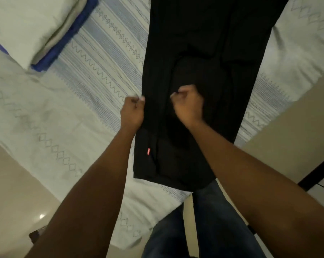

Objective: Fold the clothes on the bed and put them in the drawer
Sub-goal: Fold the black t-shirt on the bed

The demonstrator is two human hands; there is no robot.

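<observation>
The black trousers point(204, 53) lie flat on the patterned bedsheet point(105, 58), stretching from the centre toward 12 o'clock. The left hand point(133, 112) pinches their 9 o'clock edge with curled fingers. The right hand point(189, 106), fingers curled tight, grips a fold mid-cloth. A folded stack point(36, 28) sits at 10 o'clock.

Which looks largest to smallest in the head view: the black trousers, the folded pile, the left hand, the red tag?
1. black trousers
2. folded pile, partly out of frame
3. left hand
4. red tag
</observation>
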